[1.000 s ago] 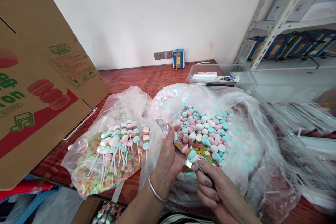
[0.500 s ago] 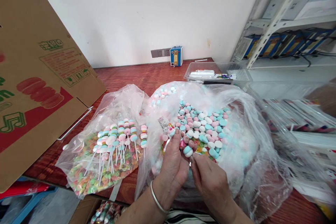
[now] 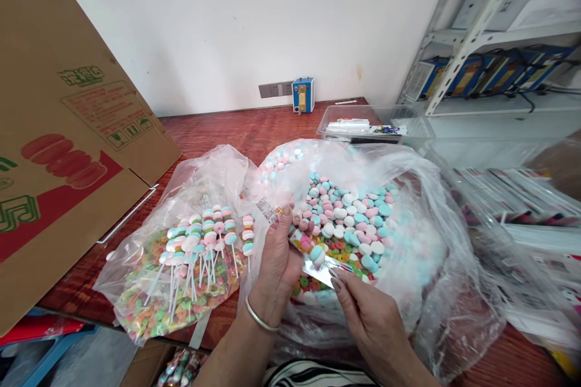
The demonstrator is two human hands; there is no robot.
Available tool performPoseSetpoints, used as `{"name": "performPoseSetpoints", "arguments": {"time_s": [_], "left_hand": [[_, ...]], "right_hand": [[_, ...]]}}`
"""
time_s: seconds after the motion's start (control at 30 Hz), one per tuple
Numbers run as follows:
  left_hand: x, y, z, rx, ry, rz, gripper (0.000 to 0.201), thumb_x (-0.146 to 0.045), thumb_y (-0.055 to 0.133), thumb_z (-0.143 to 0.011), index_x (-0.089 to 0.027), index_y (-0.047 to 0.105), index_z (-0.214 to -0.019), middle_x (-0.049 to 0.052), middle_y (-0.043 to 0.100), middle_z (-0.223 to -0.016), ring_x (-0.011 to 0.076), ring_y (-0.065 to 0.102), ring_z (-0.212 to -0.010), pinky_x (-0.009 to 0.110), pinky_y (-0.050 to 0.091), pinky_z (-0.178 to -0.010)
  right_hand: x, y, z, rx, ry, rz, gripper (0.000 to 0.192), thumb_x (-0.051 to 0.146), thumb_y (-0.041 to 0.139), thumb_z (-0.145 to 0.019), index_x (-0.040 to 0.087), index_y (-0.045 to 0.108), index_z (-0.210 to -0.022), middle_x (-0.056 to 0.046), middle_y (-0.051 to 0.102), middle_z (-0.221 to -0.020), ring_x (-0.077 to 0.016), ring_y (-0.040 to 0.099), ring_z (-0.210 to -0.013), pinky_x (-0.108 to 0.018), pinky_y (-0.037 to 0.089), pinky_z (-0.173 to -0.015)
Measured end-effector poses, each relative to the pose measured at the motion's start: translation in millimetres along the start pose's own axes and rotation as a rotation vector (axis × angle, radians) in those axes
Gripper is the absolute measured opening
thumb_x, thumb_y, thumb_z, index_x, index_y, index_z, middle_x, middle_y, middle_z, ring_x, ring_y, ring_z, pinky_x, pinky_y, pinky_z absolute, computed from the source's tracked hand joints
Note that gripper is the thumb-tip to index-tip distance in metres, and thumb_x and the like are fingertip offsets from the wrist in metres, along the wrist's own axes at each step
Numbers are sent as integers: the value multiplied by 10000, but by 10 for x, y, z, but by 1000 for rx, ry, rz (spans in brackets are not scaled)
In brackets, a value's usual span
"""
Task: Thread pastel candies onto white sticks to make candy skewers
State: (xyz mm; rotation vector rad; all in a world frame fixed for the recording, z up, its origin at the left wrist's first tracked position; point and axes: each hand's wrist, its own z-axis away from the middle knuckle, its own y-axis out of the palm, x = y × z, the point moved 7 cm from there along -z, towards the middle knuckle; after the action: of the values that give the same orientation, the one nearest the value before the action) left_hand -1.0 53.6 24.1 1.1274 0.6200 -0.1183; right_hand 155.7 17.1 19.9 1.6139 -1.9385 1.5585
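My left hand point(image 3: 279, 254), with a bangle at the wrist, is closed round the upper end of a narrow candy wrapper point(image 3: 320, 273). The wrapper is partly printed and partly shiny silver. Pink, brown and blue-and-white candies point(image 3: 316, 254) sit in or on it; I cannot tell which. My right hand point(image 3: 370, 311) pinches the wrapper's lower right end between thumb and fingers. Both hands are above an open plastic bag of pastel button-shaped candies point(image 3: 358, 217), where colourful gummy rings point(image 3: 336, 249) also lie.
At left, candy skewers on white sticks point(image 3: 209, 236) lie on a bag of gummy rings point(image 3: 181, 308). A large cardboard box point(image 3: 82, 151) stands beside them. Behind are a clear plastic tray point(image 3: 376, 115) and a blue device point(image 3: 303, 95). Metal shelving point(image 3: 472, 42) rises at right.
My left hand has shifted left and my right hand slightly right and down. The silver wrapper is now stretched out between them, and more gummy rings show beneath.
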Motion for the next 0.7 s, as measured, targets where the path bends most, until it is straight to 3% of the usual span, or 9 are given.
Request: {"name": "performPoseSetpoints", "arguments": {"time_s": [0.13, 0.3, 0.43, 0.57, 0.7], "left_hand": [[23, -30, -28, -110, -19, 64, 195, -267, 732, -803, -171, 562, -814, -64, 499, -605, 68, 495, -487, 208, 490, -553], [204, -14, 86, -87, -26, 17, 238, -276, 753, -783, -177, 537, -802, -75, 456, -612, 52, 444, -485, 202, 474, -558], [334, -21, 156, -15, -68, 15, 243, -317, 747, -791, -167, 558, -814, -56, 475, -650, 65, 485, -543, 207, 477, -582], [276, -93, 90, -37, -81, 37, 203, -269, 750, -786, -167, 601, -878, -38, 540, -718, 79, 555, -622, 242, 522, -696], [166, -108, 2, -71, -69, 34, 173, -190, 750, -768, -172, 588, -826, -56, 520, -670, 67, 519, -559, 243, 526, -690]], "right_hand": [[9, 170, 4, 178, 135, -145, 255, 245, 370, -1019, 214, 621, -990, 4, 685, -704, -141, 645, -606, -214, 472, -547], [112, 125, -12, -14, -129, 197, 235, 207, 390, -993, 151, 619, -989, -52, 692, -699, -180, 662, -572, -263, 460, -548], [53, 121, -53, -27, -118, 214, 239, 198, 380, -994, 152, 612, -957, -50, 686, -687, -169, 666, -575, -251, 458, -528], [89, 69, -48, -66, -188, 240, 219, 186, 413, -988, 161, 631, -996, -66, 733, -768, -173, 681, -624, -263, 471, -575], [158, 40, -12, -119, -311, 372, 223, 159, 449, -972, 126, 656, -1048, -70, 742, -736, -177, 650, -568, -293, 429, -567]]}}
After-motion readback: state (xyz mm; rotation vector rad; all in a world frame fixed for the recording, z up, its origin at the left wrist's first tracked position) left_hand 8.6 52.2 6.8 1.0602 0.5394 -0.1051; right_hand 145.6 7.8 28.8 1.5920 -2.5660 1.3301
